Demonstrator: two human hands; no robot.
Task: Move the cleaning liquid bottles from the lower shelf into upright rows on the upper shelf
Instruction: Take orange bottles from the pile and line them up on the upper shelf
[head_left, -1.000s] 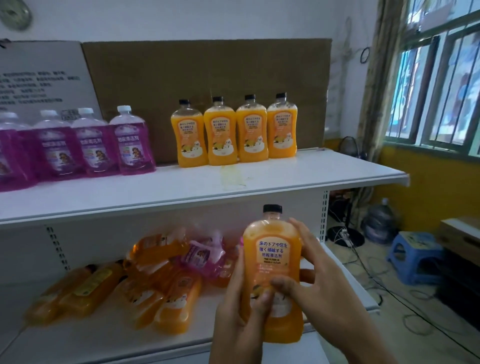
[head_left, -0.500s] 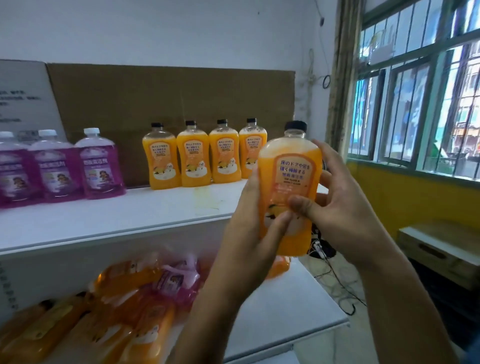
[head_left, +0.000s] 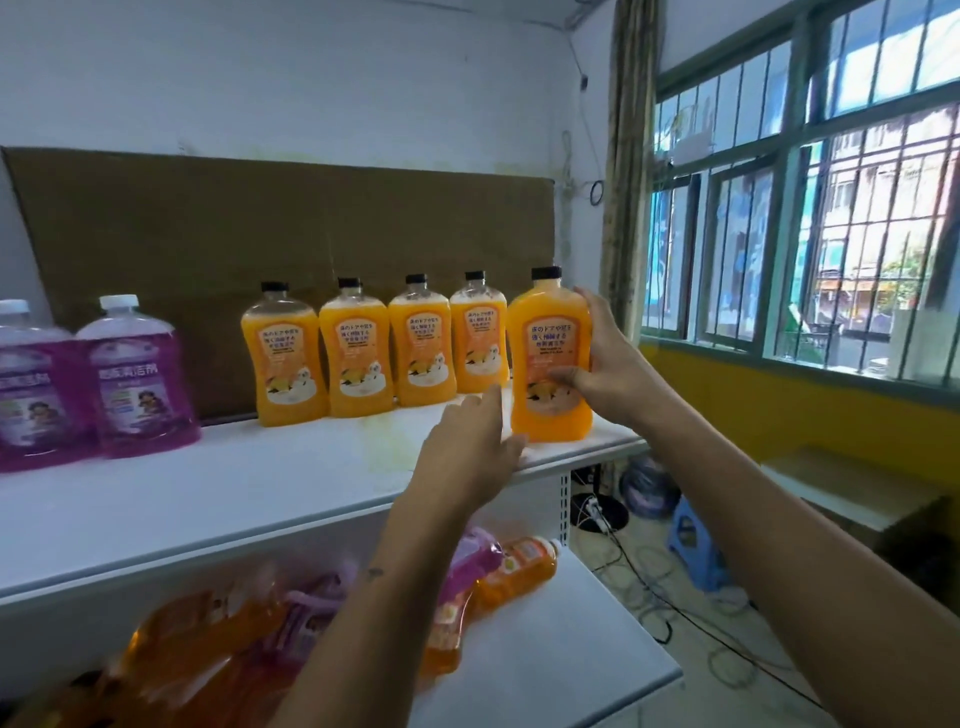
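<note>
My right hand (head_left: 605, 371) grips an orange bottle (head_left: 548, 343) with a black cap, standing upright at the right end of the upper shelf (head_left: 260, 493). It stands next to a row of several orange bottles (head_left: 358, 353). My left hand (head_left: 467, 452) hovers with relaxed fingers just left of the held bottle's base, holding nothing. Purple bottles (head_left: 137, 384) stand upright at the shelf's left. On the lower shelf (head_left: 571, 654) lies a pile of orange and purple bottles (head_left: 291, 623), partly hidden by my left forearm.
A brown cardboard sheet (head_left: 260, 223) backs the upper shelf. To the right are barred windows (head_left: 831, 234) and a yellow wall. On the floor lie cables, a blue stool (head_left: 693, 545) and a water jug. The upper shelf has bare room in front of the rows.
The orange bottle went from held in both hands in mid-air to standing at the right end of the upper shelf. My left hand has let go of it and dropped lower.
</note>
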